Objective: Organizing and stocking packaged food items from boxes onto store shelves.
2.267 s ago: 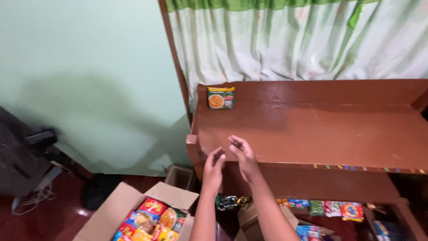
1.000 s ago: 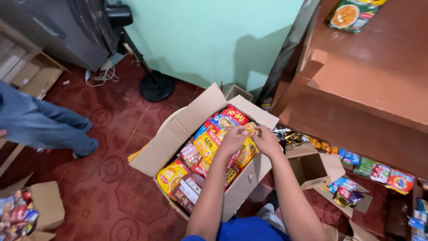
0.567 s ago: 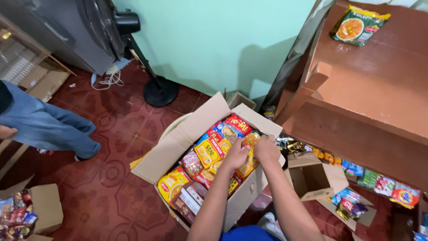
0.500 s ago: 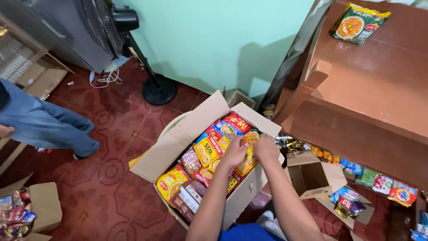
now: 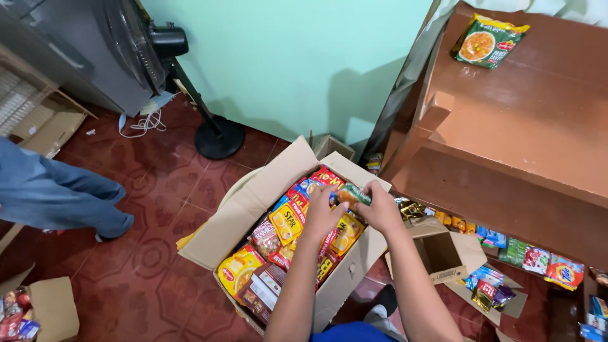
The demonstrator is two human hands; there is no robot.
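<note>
- At nine o'clock, another person's leg in blue jeans stands on the red tiled floor.
- At eleven o'clock, a black standing fan rests on its round base by the green wall.
- The open cardboard box sits at the centre, packed with bright snack packets.
- My left hand hovers over the box, its grip closed on the left end of a green packet.
- My right hand closes its grip on the right end of that same packet, just above the box's far corner.
- At four o'clock, a small empty carton lies open.
- At one o'clock, the brown wooden surface carries one green noodle packet.
</note>
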